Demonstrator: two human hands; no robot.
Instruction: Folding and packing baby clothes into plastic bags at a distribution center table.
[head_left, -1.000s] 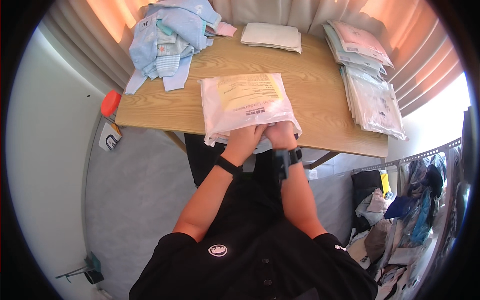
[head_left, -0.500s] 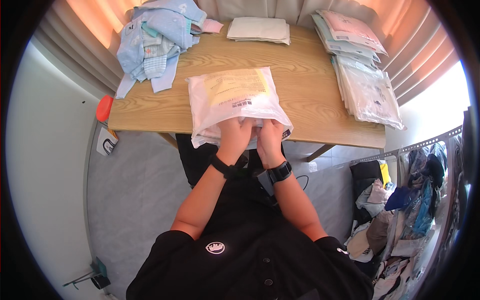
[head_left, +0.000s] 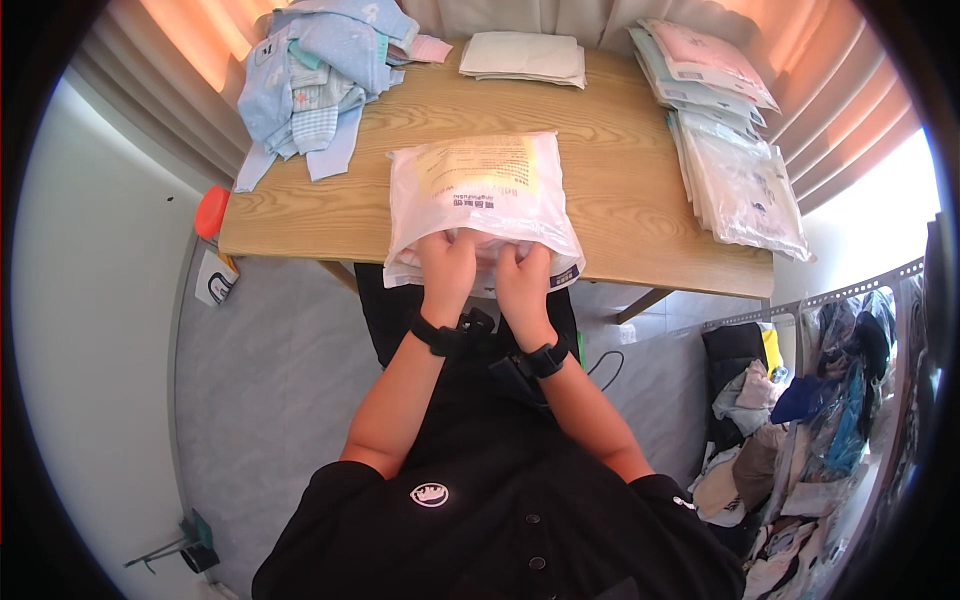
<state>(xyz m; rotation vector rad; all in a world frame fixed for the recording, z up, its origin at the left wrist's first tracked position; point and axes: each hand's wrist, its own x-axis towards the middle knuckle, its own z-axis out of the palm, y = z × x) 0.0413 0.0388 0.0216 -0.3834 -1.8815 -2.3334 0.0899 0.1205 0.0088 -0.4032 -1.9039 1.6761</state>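
A white translucent plastic bag (head_left: 480, 208) lies at the table's front edge, its open mouth toward me. A yellow patch shows through its top and something pinkish, likely folded cloth, shows inside the mouth. My left hand (head_left: 447, 272) reaches into the left of the opening, fingers bent and fingertips under the upper film. Beside it, my right hand (head_left: 523, 290) is closed at the right of the opening, its fingertips also partly covered. Both hands grip about the bag's mouth; how much of the contents they hold is hidden.
Light-blue children's clothes (head_left: 315, 85) are heaped at the table's (head_left: 310, 220) back left. A flat stack of white bags (head_left: 523, 58) lies at the back middle. Packed clear bags (head_left: 735, 180) are piled at the right. A rack with clothes and caps (head_left: 800, 400) stands at the lower right.
The bag has turned slightly and shifted a little right. My hands have moved apart, the left one leftward and the right one back toward me, and the mouth gapes wider.
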